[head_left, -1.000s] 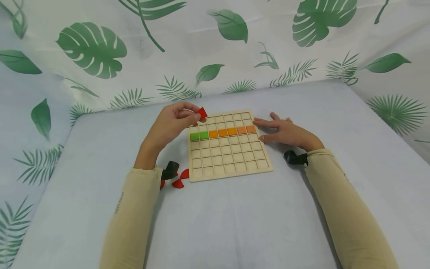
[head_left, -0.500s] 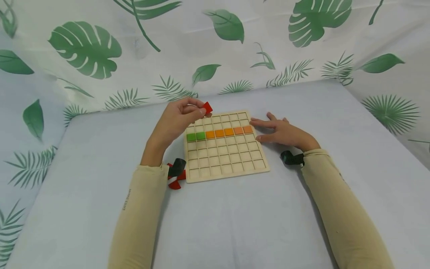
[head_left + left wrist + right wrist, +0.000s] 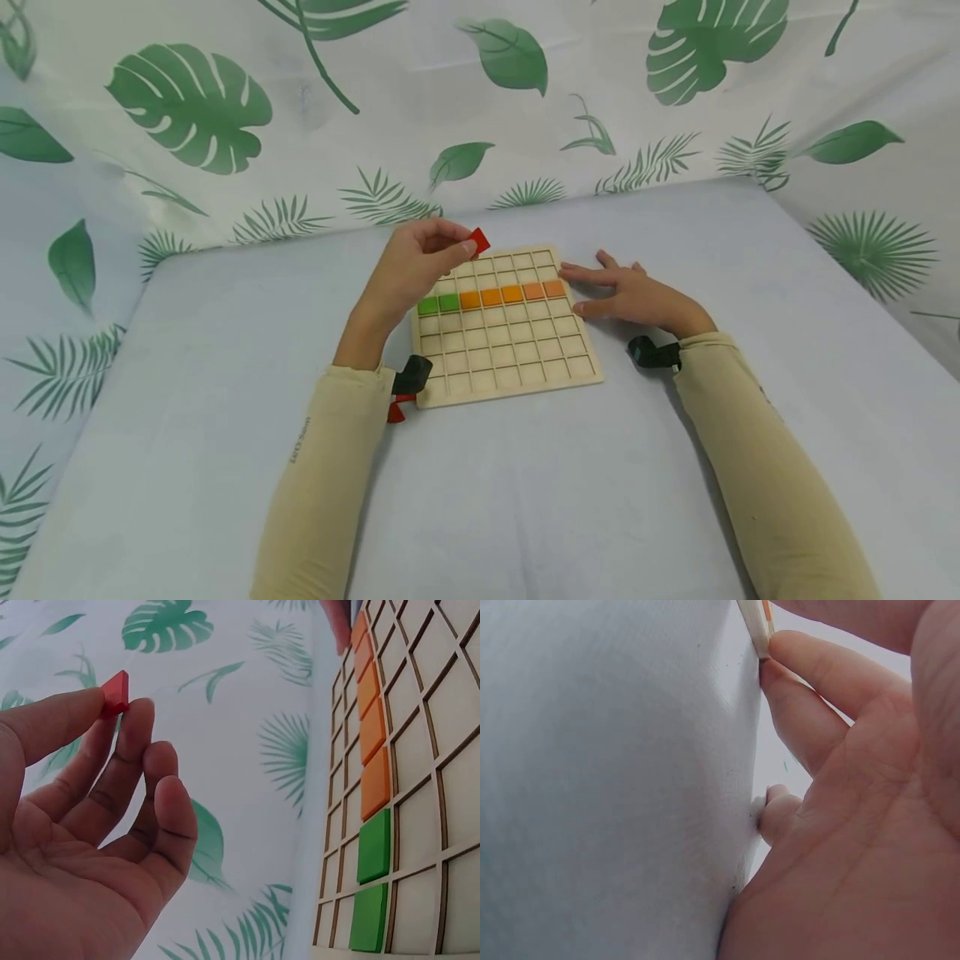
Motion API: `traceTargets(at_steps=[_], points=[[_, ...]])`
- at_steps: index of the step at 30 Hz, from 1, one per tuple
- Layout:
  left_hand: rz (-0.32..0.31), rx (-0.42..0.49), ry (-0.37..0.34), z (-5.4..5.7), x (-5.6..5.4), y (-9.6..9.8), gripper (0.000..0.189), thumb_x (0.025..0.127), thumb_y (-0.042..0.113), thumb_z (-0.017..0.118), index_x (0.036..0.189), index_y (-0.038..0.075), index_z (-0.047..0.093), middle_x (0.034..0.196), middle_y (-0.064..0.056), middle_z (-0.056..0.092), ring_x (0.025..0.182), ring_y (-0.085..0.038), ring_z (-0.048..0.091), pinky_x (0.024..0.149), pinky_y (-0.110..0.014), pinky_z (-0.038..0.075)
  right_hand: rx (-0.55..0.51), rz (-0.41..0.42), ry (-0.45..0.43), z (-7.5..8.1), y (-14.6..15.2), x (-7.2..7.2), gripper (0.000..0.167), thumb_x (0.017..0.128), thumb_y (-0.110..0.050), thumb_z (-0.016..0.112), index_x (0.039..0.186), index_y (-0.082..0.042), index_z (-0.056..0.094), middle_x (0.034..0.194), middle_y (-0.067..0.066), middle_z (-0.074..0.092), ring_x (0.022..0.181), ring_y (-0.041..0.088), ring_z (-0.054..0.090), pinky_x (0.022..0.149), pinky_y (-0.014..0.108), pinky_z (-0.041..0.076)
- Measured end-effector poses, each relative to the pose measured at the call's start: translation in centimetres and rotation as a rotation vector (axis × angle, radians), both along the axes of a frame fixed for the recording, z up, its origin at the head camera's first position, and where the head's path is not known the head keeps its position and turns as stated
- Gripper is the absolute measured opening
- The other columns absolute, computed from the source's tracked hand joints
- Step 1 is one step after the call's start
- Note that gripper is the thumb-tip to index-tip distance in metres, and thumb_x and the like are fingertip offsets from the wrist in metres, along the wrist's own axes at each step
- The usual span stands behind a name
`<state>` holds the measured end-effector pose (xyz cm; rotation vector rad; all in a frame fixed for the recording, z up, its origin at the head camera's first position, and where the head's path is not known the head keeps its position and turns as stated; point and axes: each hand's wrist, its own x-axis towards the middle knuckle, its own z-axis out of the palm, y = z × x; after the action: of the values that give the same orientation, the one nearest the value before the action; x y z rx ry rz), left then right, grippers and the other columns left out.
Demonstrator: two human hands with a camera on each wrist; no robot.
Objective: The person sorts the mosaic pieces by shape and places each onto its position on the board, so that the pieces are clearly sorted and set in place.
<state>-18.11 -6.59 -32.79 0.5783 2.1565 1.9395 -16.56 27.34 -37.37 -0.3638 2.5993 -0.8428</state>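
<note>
Between thumb and fingertips, my left hand (image 3: pixel 412 267) pinches a small flat red square tile (image 3: pixel 478 242), raised over the far left part of a wooden grid board (image 3: pixel 510 385). The left wrist view shows the red tile (image 3: pixel 115 694) edge-on, its other fingers loosely bent below. One row of the board holds two green tiles (image 3: pixel 438 303), then several orange tiles (image 3: pixel 491 297), the two at the right end paler. My right hand (image 3: pixel 637 296) rests on the table at the board's right edge, fingers spread; in the right wrist view its fingertips touch the board's side (image 3: pixel 756 634).
Red pieces (image 3: pixel 396 411) lie on the table by the board's near left corner, partly hidden by the left wrist camera (image 3: pixel 412 375). A white cloth covers the table (image 3: pixel 555 492). A leaf-printed curtain (image 3: pixel 375 108) stands behind it.
My left hand has moved right with the red tile, and its forearm now covers more of the loose red pieces. The right hand stays at the board's edge.
</note>
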Motion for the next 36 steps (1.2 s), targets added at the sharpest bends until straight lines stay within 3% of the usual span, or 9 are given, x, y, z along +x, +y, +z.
traceTargets(at_steps=[7,12,16,26,36], points=[[-0.013,0.0,-0.001,-0.5,-0.1,0.9,0.019,0.105,0.01,0.068,0.119,-0.003,0.07,0.111,-0.012,0.073,0.104,-0.028,0.066,0.092,-0.041,0.052,-0.003,-0.003,-0.009,0.1,-0.1,0.1,0.072,0.104,-0.04,0.072,0.166,-0.018,0.042,0.177,0.012,0.019,0.162,0.041,-0.01,0.119,0.069,-0.017],[-0.022,-0.002,-0.016,-0.9,0.0,1.7,0.019,0.106,0.01,0.068,0.12,-0.003,0.07,0.11,-0.012,0.071,0.111,-0.041,0.063,0.097,-0.052,0.05,-0.011,-0.001,-0.016,0.2,-0.1,0.1,0.072,0.104,-0.038,0.071,0.166,-0.016,0.041,0.177,0.015,0.017,0.162,0.041,-0.01,0.119,0.069,-0.017],[-0.013,-0.002,-0.029,-1.2,0.1,2.2,0.018,0.106,0.01,0.067,0.119,-0.002,0.07,0.108,-0.012,0.072,0.114,-0.047,0.061,0.093,-0.051,0.05,-0.014,-0.002,-0.019,0.2,-0.1,0.1,0.072,0.104,-0.038,0.071,0.166,-0.016,0.041,0.177,0.017,0.016,0.162,0.042,-0.011,0.119,0.069,-0.018],[-0.007,0.008,-0.035,-2.0,0.2,3.3,0.018,0.106,0.011,0.066,0.119,-0.001,0.07,0.108,-0.012,0.072,0.115,-0.048,0.062,0.088,-0.049,0.05,0.008,-0.022,-0.034,0.1,-0.1,-0.1,0.074,0.103,-0.041,0.072,0.167,-0.019,0.04,0.176,0.023,0.008,0.161,0.044,-0.011,0.119,0.069,-0.018],[0.002,-0.01,-0.047,-2.8,0.5,4.3,0.017,0.106,0.01,0.067,0.119,0.001,0.071,0.107,-0.011,0.073,0.115,-0.044,0.065,0.099,-0.054,0.05,0.013,-0.009,-0.018,0.0,-0.1,-0.1,0.074,0.104,-0.041,0.071,0.166,-0.018,0.04,0.176,0.018,0.016,0.162,0.042,-0.011,0.119,0.07,-0.017]])
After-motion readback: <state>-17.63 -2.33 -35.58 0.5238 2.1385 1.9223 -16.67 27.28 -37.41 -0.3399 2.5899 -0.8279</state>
